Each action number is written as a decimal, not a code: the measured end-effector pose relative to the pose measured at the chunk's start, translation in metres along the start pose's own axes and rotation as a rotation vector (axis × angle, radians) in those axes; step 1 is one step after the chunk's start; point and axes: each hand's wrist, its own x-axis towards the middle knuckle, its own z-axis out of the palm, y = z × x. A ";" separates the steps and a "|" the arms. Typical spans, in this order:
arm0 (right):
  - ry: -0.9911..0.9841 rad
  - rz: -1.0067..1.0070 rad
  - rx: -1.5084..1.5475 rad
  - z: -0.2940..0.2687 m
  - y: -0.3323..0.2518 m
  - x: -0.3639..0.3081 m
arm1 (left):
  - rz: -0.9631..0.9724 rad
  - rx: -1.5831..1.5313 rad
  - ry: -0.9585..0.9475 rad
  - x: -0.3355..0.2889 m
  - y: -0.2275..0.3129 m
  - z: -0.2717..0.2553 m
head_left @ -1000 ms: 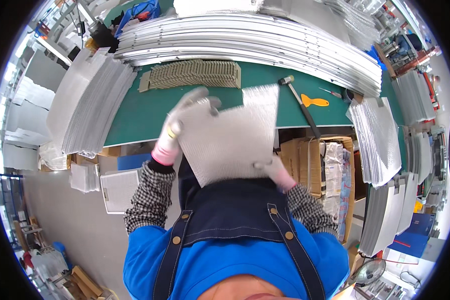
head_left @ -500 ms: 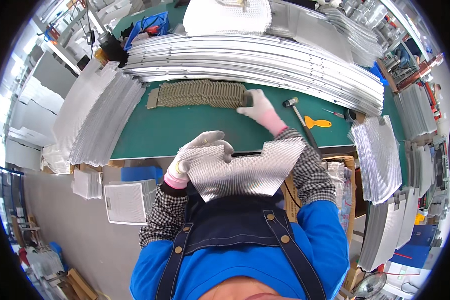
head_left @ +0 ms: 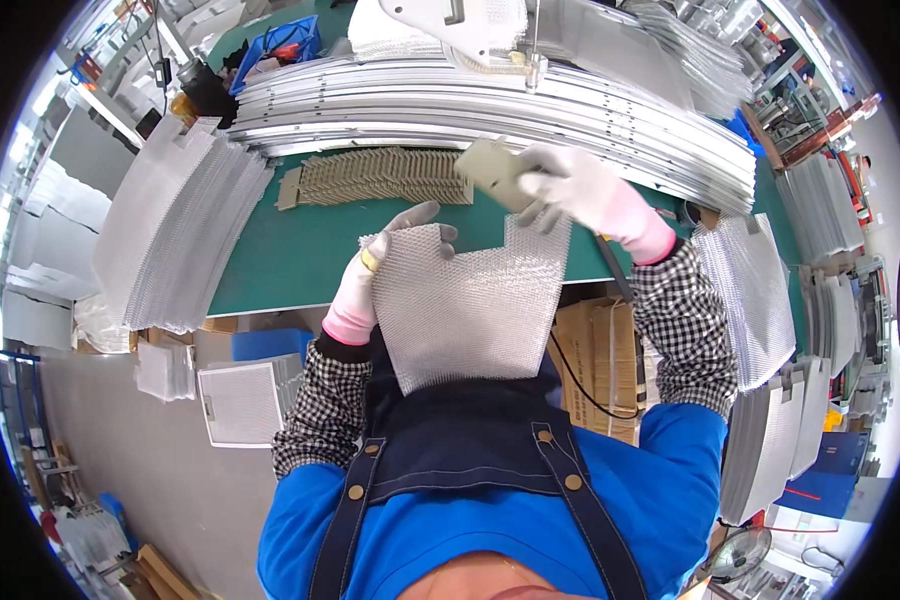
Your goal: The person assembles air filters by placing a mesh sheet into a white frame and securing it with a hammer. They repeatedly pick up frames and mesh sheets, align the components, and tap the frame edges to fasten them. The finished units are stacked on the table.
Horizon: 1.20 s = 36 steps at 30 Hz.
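A silver mesh sheet (head_left: 470, 320) with a notch in its upper edge stands tilted up in front of my apron. My left hand (head_left: 368, 268), in a white glove with a pink cuff, grips its upper left corner. My right hand (head_left: 592, 195), gloved the same way, pinches a flat tan plate (head_left: 490, 170) above the sheet's upper right corner; the plate's material cannot be told. Behind the sheet, a long row of similar tan plates (head_left: 380, 177) leans together on the green table (head_left: 255, 255).
Long silver metal strips (head_left: 320, 108) are piled across the back, near a blue bin (head_left: 305, 40). Mesh sheets stand stacked at left (head_left: 175, 225) and right (head_left: 748, 300). A dark tool handle (head_left: 615, 268) shows beneath my right wrist. Below the table edge sits a cardboard box (head_left: 610, 350).
My right hand has lifted a tan plate from the row's right end and brought it toward me and the mesh. The left hand has raised the sheet, which now shows more of its face.
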 end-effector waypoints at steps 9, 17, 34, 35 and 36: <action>-0.216 0.300 -0.226 0.018 -0.024 0.016 | -0.012 -0.063 -0.063 -0.004 -0.002 -0.010; -0.351 0.184 -0.694 0.028 -0.027 0.015 | 0.099 0.202 0.092 -0.004 0.027 -0.021; -0.331 0.196 -0.547 0.023 -0.032 0.020 | -0.126 1.745 -0.003 0.036 0.062 0.039; -0.346 0.230 -0.555 0.023 -0.037 0.020 | -0.108 1.761 -0.028 0.037 0.063 0.039; -0.360 0.265 -0.562 0.024 -0.041 0.022 | -0.088 1.776 -0.053 0.038 0.063 0.038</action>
